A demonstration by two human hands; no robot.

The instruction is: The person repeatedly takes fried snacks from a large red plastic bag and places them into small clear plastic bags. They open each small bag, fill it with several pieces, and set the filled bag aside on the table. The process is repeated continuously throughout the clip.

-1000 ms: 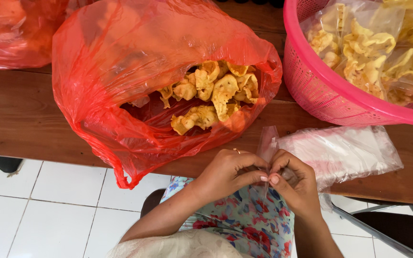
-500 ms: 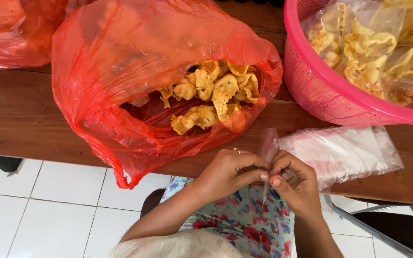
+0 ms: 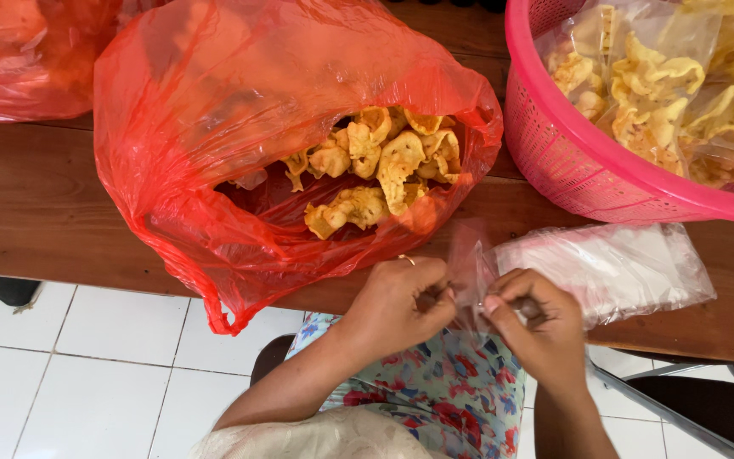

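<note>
Pinching a small clear plastic bag (image 3: 467, 259) between them, the left hand (image 3: 401, 302) and right hand (image 3: 537, 323) each keep a clenched grip on its edges at the brown wooden counter (image 3: 36, 204) edge. At 11 o'clock lies a red plastic sack of yellow crackers (image 3: 282, 144); at 1 o'clock, a pink basket (image 3: 571, 161).

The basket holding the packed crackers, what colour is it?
Bright pink basket, with a perforated wall, in the head view.

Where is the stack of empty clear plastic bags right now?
The stack of empty clear plastic bags lies on the brown wooden table, lower right, under the pink basket, beside the right hand.
</note>
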